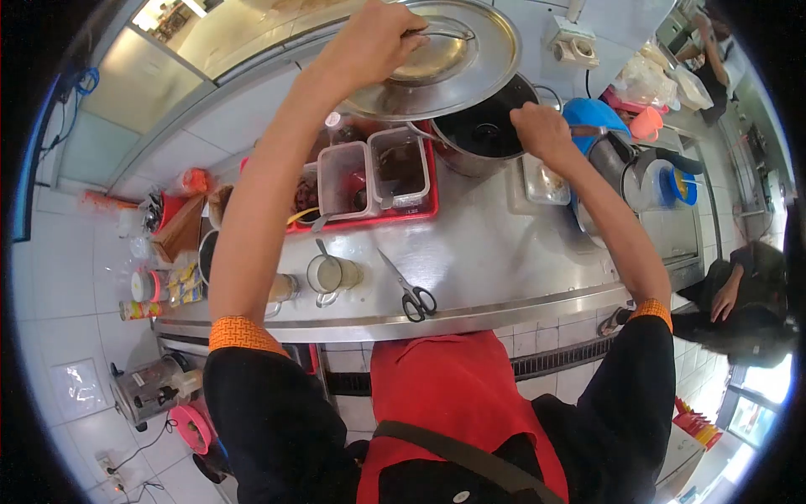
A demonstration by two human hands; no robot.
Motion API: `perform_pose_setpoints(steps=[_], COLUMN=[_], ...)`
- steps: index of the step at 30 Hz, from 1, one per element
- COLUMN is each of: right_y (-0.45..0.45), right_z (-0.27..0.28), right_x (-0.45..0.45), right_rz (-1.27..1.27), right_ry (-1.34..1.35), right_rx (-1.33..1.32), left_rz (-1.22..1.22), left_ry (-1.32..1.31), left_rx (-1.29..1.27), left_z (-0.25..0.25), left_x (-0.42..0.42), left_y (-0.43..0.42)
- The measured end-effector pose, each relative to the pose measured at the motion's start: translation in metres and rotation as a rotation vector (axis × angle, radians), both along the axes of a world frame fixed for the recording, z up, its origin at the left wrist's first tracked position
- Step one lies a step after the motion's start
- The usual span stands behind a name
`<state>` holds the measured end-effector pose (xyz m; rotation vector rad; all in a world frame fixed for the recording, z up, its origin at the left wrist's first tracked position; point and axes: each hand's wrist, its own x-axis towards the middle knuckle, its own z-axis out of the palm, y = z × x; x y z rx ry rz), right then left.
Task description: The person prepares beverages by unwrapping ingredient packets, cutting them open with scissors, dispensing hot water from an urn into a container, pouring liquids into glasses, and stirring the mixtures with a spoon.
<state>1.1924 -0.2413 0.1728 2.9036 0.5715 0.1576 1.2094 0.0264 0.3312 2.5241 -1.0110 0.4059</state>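
My left hand [378, 42] is closed round the handle of a wide round metal lid [495, 50], which it holds up and tilted. Below and to the right of the lid stands a deep metal pot [470, 160] with dark contents. Over the pot's right side my right hand [544, 133] has its fingers closed; what they hold, if anything, is hidden. To the pot's left, a red tray [395, 214] carries clear plastic containers [344, 181] with spoons in them. Just right of the pot is a small clear tub [546, 181].
Black-handled scissors [416, 298] and a glass mug [333, 275] with a spoon are near the steel counter's [504, 260] front edge. Blue bowls [596, 113] and a pink cup [646, 123] stand at the right. Another person [739, 307] is at the far right.
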Motion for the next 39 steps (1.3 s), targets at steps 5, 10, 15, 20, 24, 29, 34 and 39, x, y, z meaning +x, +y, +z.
perform_pose_setpoints(steps=[5,10,15,20,24,29,34,39], right_y=[-0.002,-0.003,0.014,0.041,0.063,0.123,0.184,0.227], right_z=[0.042,0.081,0.14,0.181,0.192,0.19,0.166,0.142], right_x=[0.02,0.039,0.019,0.002,-0.01,-0.054,-0.088,-0.128], right_rz=[-0.078,-0.119,-0.02,0.007,0.227,0.29,0.643,0.56], right_ry=[0.108,0.138,0.291,0.372,0.389,0.47,0.357,0.181], right_rx=[-0.003,-0.114,0.022,0.012,0.191,0.277,0.234,0.126], left_rz=[0.064,0.136,0.286,0.654,0.665,0.683,0.733,0.676], left_ry=[-0.215,-0.144,-0.016,0.174,0.092,0.105,0.137,0.105], left_rx=[0.163,0.106,0.084,-0.066,0.055,0.079,0.043,0.058], left_z=[0.008,0.025,0.036,0.04,0.03,0.017,0.011,0.006], left_x=[-0.021,-0.078,-0.139,-0.2,-0.229,-0.257,-0.272,-0.281], left_y=[0.049,0.104,0.165,0.212,0.26,0.3,0.319,0.332])
